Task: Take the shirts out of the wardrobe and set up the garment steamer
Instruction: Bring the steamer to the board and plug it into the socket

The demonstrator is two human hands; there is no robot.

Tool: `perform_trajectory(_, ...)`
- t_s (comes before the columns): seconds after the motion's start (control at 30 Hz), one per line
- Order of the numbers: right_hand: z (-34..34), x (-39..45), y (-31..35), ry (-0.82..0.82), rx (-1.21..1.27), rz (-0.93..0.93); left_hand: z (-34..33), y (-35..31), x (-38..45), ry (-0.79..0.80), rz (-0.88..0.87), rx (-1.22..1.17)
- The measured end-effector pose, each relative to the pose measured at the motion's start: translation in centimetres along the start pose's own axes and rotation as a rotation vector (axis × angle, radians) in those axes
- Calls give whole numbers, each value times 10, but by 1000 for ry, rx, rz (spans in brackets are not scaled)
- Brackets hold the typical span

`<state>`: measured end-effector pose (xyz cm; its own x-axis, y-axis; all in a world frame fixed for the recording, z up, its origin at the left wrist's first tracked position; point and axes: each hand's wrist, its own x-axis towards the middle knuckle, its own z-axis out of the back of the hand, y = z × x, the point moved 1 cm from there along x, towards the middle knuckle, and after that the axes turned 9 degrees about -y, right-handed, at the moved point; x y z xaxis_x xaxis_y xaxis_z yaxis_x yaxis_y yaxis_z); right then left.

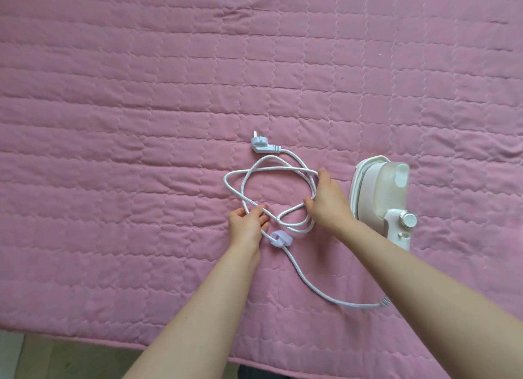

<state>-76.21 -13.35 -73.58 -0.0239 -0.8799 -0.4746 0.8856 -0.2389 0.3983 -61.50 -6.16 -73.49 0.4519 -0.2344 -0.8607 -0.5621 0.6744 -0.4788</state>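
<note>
Steamer (385,197): white, lying on the pink quilt (141,95), just right of the right hand; dial at its near end.
Cord (271,174): white, in loose loops on the quilt between the hands, running from the steamer's near end.
Plug (263,146): at the far end of the loops, flat on the quilt.
Strap (278,238): pale, wrapped on the cord just beside the left hand.
Left hand (247,223): fingers curled round a cord strand.
Right hand (325,200): fingers hooked over the loops' right side.
Shirts: none visible.
</note>
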Motion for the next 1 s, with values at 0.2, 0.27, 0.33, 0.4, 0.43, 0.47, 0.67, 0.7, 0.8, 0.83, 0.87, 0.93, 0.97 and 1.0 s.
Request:
perform_trajectory(0.2, 3, -10, -7, 34, 125, 42, 0, 0, -6, 12, 2, -39)
perform_trajectory(0.27, 4, -17, -8, 49, 154, 47, 0, 0, -7, 6, -6, -51)
perform_trajectory(0.33, 5, -25, -9, 56, 162, 39, 0, 0, -8, 2, -23, -42)
perform_trajectory(0.4, 7, -33, -11, 41, 188, 26, -2, 0, -10, 4, -37, -24)
perform_trajectory(0.43, 8, -37, -12, 30, 214, 22, -2, -1, -12, 3, -48, -12)
perform_trajectory(0.47, 8, -40, -14, 16, 235, 22, -2, -1, -13, 2, -63, -5)
perform_trajectory(0.67, 5, -63, -24, -104, 381, -20, -2, -3, -19, 0, -176, 86)
perform_trajectory(0.7, 4, -66, -26, -132, 422, -56, -2, -2, -20, 3, -182, 112)
perform_trajectory(0.8, 3, -72, -30, -194, 470, -97, -1, 4, -24, 13, -151, 218)
perform_trajectory(0.83, 3, -75, -31, -204, 460, -82, 0, 6, -25, 14, -130, 249)
perform_trajectory(0.87, 1, -78, -32, -207, 449, -57, 0, 8, -25, 11, -110, 262)
perform_trajectory(0.93, 0, -86, -32, -183, 423, 4, 0, 8, -25, 4, -84, 254)
perform_trajectory(0.97, -1, -90, -32, -162, 418, 35, -2, 6, -26, 12, -78, 243)
perform_trajectory(1.0, -2, -94, -32, -144, 416, 69, -4, 4, -27, 31, -68, 230)
